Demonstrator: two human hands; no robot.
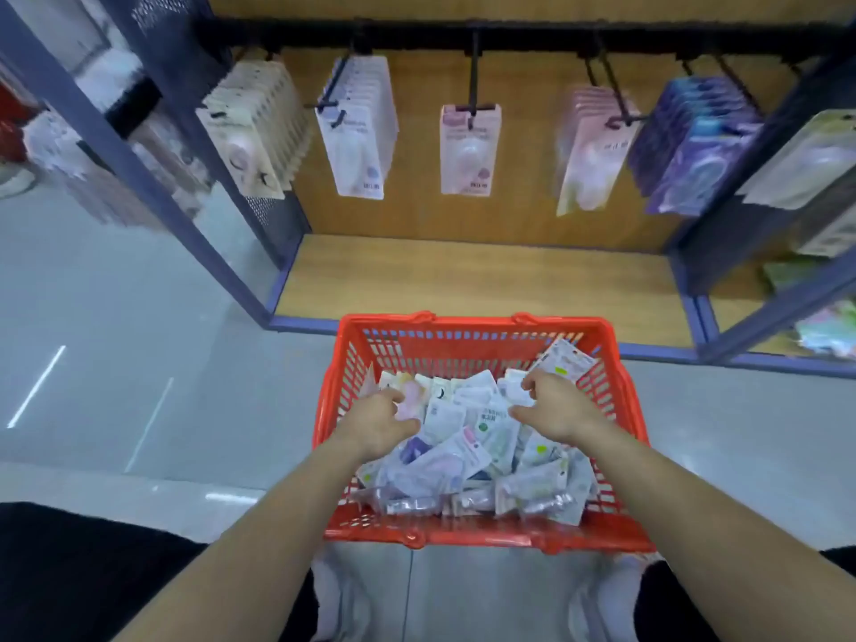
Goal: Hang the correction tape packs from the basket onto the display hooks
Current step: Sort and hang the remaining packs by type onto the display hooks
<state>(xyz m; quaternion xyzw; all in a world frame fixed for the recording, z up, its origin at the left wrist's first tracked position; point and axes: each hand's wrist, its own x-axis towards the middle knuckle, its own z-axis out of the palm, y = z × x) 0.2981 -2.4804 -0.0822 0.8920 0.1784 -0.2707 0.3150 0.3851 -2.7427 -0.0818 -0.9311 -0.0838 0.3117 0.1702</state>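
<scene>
A red basket [620, 410] stands on the floor in front of me, heaped with several loose correction tape packs [463, 456]. Both my hands are inside it. My left hand [377, 424] curls its fingers and thumb around a pinkish pack [412, 398] at the pile's left. My right hand [556, 407] pinches a white pack [512, 392] near the pile's back right. Above, a black rail [509, 39] carries several display hooks with hanging packs. The middle hook [473, 81] holds a pink pack [470, 150] at its tip.
Blue metal uprights [139, 178] frame the display bay, with a wooden shelf base [463, 275] behind the basket. Fuller hooks hang left [356, 127] and right [593, 145], and purple packs [690, 145] hang further right. Grey floor lies at left. My dark-clothed knees flank the basket.
</scene>
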